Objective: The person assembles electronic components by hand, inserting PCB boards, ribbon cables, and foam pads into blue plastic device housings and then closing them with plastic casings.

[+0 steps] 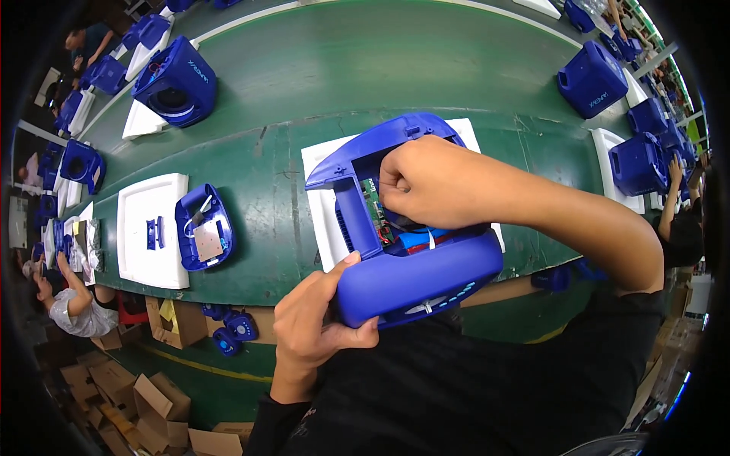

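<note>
A blue plastic speaker housing [418, 277] lies opened in front of me on a white foam pad [319, 220]. My left hand [308, 319] grips its near left corner, thumb and fingers apart around the edge. Over the opening is my right hand [437, 182], its fingers curled down into the cavity; whatever the fingertips pinch is hidden. Beside those fingers a green circuit board [372, 199] shows inside the housing, with red and black wires at its near end. A blue-wrapped pack [417, 240] with red sits in the cavity below my right hand.
To the left, a white foam tray [133, 258] carries small blue parts, and a blue shell [185, 228] leans over its edge. More speaker housings stand at far left [182, 76] and far right [593, 80]. Co-workers sit along both sides. Cardboard boxes [160, 406] lie on the floor.
</note>
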A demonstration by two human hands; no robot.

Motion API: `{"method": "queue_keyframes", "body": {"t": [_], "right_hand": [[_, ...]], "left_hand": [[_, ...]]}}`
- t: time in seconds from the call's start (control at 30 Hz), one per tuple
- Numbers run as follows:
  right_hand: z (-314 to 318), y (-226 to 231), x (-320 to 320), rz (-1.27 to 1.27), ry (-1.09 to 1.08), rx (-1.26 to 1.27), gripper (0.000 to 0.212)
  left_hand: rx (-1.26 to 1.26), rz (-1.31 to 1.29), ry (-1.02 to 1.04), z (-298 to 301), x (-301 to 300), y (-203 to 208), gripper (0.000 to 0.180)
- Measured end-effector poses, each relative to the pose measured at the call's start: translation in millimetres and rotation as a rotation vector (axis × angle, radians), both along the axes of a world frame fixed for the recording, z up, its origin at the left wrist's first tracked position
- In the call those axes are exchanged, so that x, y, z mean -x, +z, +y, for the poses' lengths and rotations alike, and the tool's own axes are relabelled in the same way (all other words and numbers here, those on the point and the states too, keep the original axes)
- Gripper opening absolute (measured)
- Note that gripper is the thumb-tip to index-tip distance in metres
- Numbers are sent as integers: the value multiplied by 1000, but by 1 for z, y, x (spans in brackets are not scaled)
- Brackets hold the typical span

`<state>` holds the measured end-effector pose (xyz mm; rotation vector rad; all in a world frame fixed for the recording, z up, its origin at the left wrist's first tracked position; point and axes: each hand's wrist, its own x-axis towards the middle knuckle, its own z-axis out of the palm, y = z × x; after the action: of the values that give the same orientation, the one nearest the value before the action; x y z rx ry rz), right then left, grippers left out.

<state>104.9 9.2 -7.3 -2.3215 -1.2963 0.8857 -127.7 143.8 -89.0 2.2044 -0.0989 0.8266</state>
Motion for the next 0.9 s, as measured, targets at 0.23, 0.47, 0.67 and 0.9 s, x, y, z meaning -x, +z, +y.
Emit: {"method": "queue_keyframes", "body": {"t": [0.23, 0.47, 0.67, 0.9], "right_hand": [[1, -2, -1, -1, -16, 45, 28], [4, 0, 2, 28, -61, 82, 31], [4, 4, 6, -54, -57, 58, 31], [7, 23, 3, -200, -8, 139, 38]], "left_hand": [[-6, 1, -9, -1, -1, 2, 63], [7, -30, -1, -2, -3, -2, 64], [14, -2, 9, -2, -2, -1, 65], [0, 7, -1, 0, -5, 2, 63]]}}
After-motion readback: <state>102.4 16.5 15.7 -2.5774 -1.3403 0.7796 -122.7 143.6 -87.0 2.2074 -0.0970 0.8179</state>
